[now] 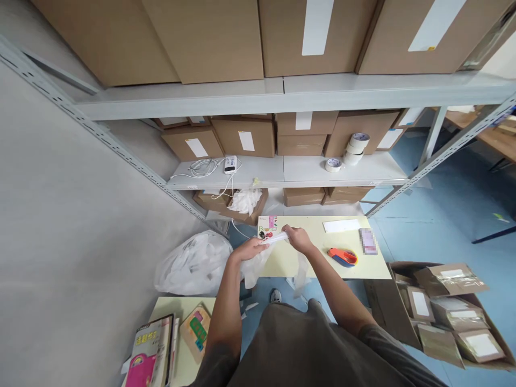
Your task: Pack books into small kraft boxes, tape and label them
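Stretched between my two hands is a thin white, see-through sheet (276, 238), bunched into a narrow band; whether it is plastic or paper I cannot tell. My left hand (250, 249) is closed on its left end, and a loose flap hangs below. At the right end my right hand (297, 238) grips it in a fist, with another strip (301, 271) dangling beneath. Just behind the sheet a book or booklet (267, 223) with a printed cover lies on the pale yellow table (294, 263), partly hidden by the sheet and my hands.
On the table's right lie an orange-and-blue tool (342, 257), a white strip (341, 226) and a blurred-out item (367, 241). Shelving (258, 171) with cartons and tape rolls (333, 165) stands ahead. A stuffed white bag (195, 263) and books (149, 349) are left; a carton of small boxes (374, 312) is right.
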Available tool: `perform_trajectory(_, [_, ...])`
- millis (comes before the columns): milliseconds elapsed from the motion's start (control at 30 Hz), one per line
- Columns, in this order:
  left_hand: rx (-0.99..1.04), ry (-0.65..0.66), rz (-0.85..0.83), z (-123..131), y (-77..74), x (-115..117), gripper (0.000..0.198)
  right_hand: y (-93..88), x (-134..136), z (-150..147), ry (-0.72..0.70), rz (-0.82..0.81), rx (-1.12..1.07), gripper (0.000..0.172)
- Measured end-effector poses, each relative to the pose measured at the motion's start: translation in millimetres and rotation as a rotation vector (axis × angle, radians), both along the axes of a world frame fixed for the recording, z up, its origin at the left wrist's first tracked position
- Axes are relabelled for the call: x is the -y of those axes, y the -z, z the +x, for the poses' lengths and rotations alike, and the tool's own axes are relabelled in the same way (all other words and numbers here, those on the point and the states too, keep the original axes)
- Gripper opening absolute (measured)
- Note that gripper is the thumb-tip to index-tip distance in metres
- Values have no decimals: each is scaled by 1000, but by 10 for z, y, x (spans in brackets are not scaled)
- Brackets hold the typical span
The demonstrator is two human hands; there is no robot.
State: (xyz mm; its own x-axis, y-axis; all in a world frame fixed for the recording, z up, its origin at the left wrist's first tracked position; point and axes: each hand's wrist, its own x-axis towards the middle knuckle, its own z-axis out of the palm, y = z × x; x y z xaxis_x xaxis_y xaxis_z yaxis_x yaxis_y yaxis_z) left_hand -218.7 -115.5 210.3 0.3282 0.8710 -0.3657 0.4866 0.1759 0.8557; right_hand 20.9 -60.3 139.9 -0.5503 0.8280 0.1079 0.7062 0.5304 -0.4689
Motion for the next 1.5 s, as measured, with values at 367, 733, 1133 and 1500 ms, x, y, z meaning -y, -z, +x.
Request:
perform_trajectory(367, [-75,-421,89,-699,-378,902,56,-51,-543,613,427,-45,-158,39])
perform_trajectory(733, [64,-409,-16,-516,-204,520,55,-114,37,-453,-98,-426,-471,57])
perform_trajectory(1133, [-128,-738,222,-1472,-191,572,54,47,-504,529,485,-173,12,25])
perform_trajectory(1500, [-882,-802,722,-2410,-417,57,27,311,-239,32,530,-192,-320,67])
